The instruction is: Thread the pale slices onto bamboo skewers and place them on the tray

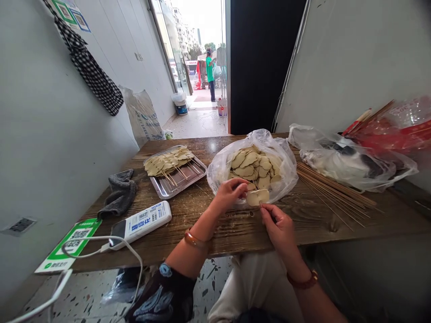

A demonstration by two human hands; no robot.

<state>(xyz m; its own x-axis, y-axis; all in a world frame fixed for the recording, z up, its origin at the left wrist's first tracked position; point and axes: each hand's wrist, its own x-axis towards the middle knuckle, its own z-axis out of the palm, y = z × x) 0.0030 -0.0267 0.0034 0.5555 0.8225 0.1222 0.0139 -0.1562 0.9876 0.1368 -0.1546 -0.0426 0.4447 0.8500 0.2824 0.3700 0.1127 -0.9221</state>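
Head-worn view, forward and down: hands (280,226) close, doorway (200,107) far.

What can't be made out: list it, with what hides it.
In the head view:
Bottom of the slice-filled bag: covered by pale slices.
Lower end of the held skewer: hidden by the right hand.
Red packaging: cut off by the right edge.
Print on the blue-labelled bucket: too small.

Small food shop, QR payment card (76,246), tray (184,183) of skewers (170,161), glass door (168,42) onto street (200,95)
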